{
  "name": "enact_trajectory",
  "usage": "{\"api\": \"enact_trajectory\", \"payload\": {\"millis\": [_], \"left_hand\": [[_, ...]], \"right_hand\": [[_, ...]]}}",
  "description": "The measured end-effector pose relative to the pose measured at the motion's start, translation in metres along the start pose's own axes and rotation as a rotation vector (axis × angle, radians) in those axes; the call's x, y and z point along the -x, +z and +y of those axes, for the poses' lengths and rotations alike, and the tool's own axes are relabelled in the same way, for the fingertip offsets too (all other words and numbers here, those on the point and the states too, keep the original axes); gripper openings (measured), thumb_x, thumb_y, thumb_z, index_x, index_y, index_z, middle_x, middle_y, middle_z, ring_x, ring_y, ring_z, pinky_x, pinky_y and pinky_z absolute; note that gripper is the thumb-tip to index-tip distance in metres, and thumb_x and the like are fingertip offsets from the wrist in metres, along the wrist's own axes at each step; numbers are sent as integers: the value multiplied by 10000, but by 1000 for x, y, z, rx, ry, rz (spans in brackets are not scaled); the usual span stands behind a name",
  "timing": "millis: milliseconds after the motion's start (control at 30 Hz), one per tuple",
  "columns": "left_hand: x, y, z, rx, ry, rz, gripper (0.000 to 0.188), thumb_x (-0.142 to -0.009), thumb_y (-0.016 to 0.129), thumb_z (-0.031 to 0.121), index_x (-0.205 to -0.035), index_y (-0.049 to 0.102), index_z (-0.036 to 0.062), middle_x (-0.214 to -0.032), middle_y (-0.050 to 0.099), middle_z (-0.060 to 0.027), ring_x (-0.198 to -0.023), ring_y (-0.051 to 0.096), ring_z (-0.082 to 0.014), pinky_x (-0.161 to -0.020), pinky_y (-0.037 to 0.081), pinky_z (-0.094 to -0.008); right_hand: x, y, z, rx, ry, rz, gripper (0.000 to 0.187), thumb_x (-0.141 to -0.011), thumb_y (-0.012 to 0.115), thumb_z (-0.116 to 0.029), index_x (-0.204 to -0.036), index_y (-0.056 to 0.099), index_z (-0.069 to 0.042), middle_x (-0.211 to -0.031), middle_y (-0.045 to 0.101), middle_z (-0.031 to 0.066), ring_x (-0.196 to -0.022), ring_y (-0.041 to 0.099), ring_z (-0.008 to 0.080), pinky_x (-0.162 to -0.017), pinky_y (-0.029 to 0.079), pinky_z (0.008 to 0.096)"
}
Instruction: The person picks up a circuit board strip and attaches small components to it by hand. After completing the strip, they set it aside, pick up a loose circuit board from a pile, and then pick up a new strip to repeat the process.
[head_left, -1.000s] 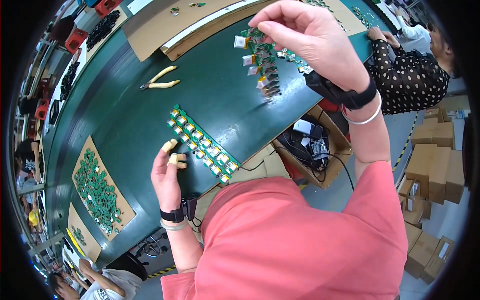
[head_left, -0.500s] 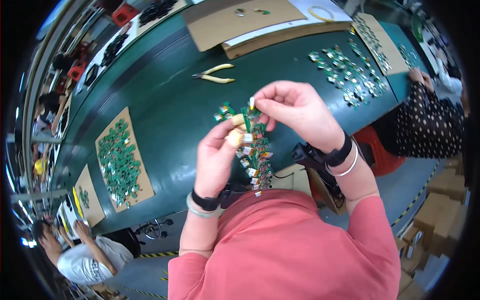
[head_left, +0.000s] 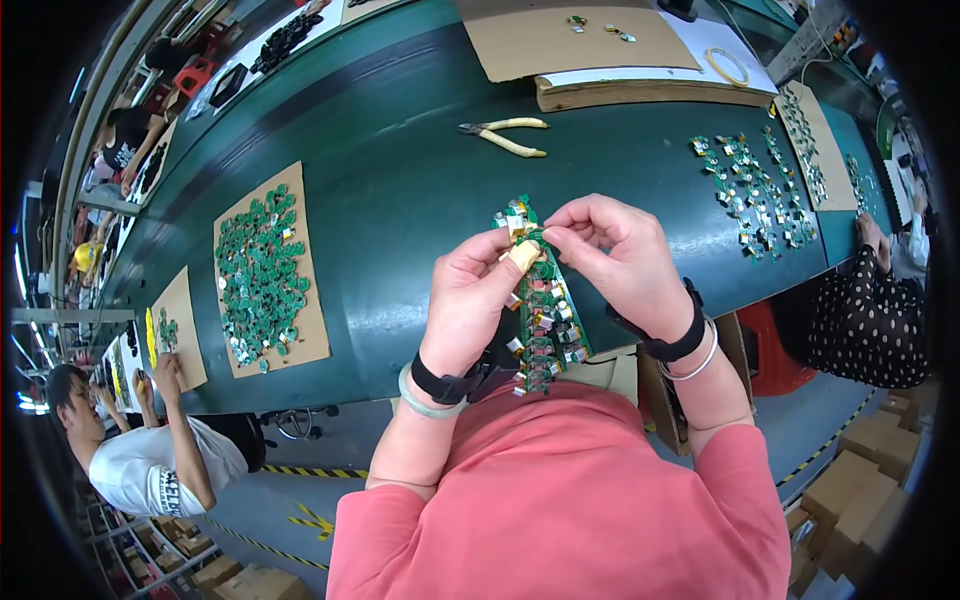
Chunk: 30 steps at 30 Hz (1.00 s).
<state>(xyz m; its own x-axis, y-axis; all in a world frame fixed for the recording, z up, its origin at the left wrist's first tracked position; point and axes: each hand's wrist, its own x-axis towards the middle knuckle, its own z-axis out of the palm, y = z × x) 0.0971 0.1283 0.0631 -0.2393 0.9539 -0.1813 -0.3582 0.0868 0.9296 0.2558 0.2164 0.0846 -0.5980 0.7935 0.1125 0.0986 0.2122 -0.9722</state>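
My left hand [head_left: 470,295], with yellowish finger covers on its thumb and a finger, is closed around the upper part of a strip of small green circuit boards [head_left: 540,325]. Silvery and white parts stud the strip, which hangs down toward my lap. My right hand [head_left: 625,265] is closed in a pinch at the strip's right side, near the left thumb. What lies between its fingertips is too small or hidden to make out. Beyond both hands, side cutters [head_left: 507,135] with pale yellow handles lie on the green table [head_left: 390,200].
Green boards [head_left: 262,275] are heaped on cardboard [head_left: 312,330] at left. Several rows of board strips [head_left: 750,195] lie at right. A cardboard-topped board [head_left: 580,55] with a tape ring [head_left: 727,67] stands at the back. People sit at left [head_left: 150,460] and right [head_left: 870,325].
The view has shifted, so the table things sit farther right. My right fingers have come down to the strip beside the left thumb; the white piece formerly at their tips no longer shows there.
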Motion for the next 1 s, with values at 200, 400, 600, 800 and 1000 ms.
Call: {"api": "enact_trajectory", "payload": {"millis": [200,400,600,800,1000], "left_hand": [[3,-18,7,48,-50,-78,212,-931,636,125,-1119,658,28,-915,693,6,-754,603,-32,-618,442,-181],[3,-29,1,92,-65,-70,190,-932,630,125,-1089,650,19,-934,689,-21,-767,622,-66,-654,487,-218],[2,-37,-1,164,-90,-51,149,-940,609,110,-1032,632,-5,-939,683,-62,-779,653,-113,-683,557,-252],[4,-33,4,148,-67,-21,120,-929,625,94,-1005,639,2,-875,674,-27,-729,613,-64,-608,499,-210],[7,-20,-2,-149,74,99,113,-913,619,27,-1017,650,-3,-839,666,8,-686,575,-23,-556,444,-173]], "right_hand": [[-18,-10,-2,-487,322,-291,107,-943,592,-68,-1005,610,18,-878,644,49,-714,611,72,-665,513,208],[-21,6,7,-185,64,-266,93,-946,551,-35,-1019,595,2,-861,628,53,-729,616,113,-655,505,256],[-18,25,8,495,-487,-83,141,-923,530,4,-1048,592,-12,-812,572,89,-724,602,194,-628,465,335],[-19,32,11,405,-428,-41,168,-912,547,8,-1059,624,-18,-771,538,78,-676,556,200,-600,437,316],[-19,33,-5,263,-217,-10,143,-875,637,-22,-1015,666,-23,-740,526,37,-617,505,118,-559,408,264]]}}
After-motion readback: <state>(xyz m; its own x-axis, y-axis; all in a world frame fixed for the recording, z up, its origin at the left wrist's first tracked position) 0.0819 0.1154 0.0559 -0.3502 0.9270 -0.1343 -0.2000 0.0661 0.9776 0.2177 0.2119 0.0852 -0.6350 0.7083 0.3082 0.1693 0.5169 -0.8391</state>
